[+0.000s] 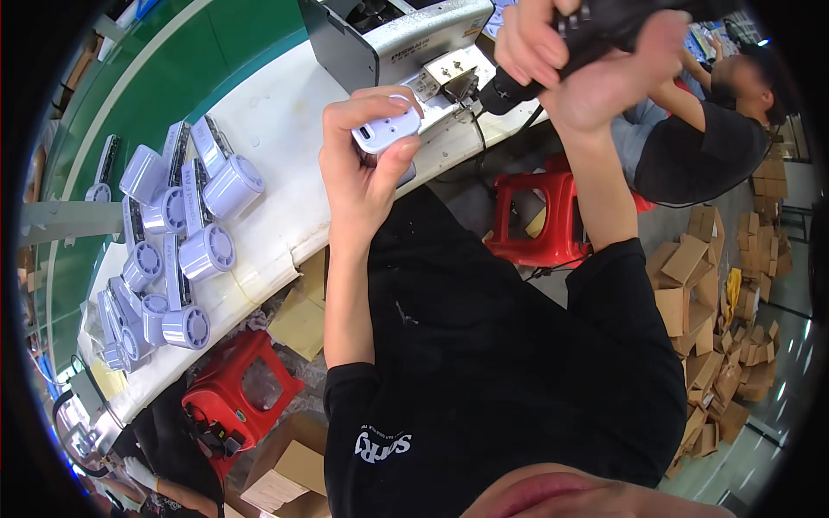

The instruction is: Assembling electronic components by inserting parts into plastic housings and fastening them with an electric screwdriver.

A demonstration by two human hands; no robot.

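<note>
My left hand (350,142) is closed around a pale lavender handheld fan (390,131); a rounded end with a small port and screw holes faces up between thumb and fingers. The rest of this fan is mostly hidden by the hand. Up and to the right, my right hand (587,78) wraps around a black electric screwdriver (604,26), whose narrower front end points down and left. That end sits beside a metal block (453,69) on the front of a grey screw feeder (423,39). The screwdriver's tip is hard to make out.
Several lavender handheld fans (207,250) stand grouped on the left of the white table (276,112). Red stools (535,220) stand below the table's edge. A co-worker in a black top (699,155) sits at the right. Cardboard boxes (691,276) pile up behind.
</note>
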